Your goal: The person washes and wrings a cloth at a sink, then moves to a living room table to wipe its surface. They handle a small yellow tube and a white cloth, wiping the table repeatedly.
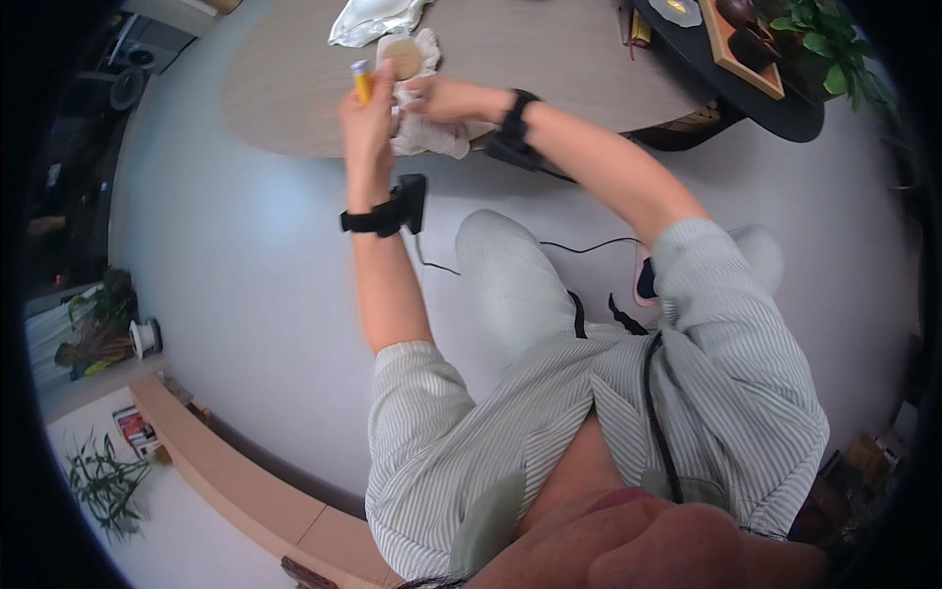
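My left hand (368, 118) is closed around a yellow stick-like object (362, 82) with a pale purple-white end, which stands up out of the fist near the table's front edge. Close to its right is my right hand (441, 99), fingers curled and blurred over a crumpled whitish cloth (430, 138); whether they grip it cannot be told. Just beyond the fingers, a round, flat yellowish piece (403, 59) lies on the whitish cloth. Black straps with small dark devices are around both wrists.
A shiny white plastic package (372, 20) lies behind the cloth on the wooden table (287, 81). At the right stands a dark side table (798, 121) with a wooden tray (765, 82) and a plant (820, 40). A black cable (589, 249) runs below the table edge.
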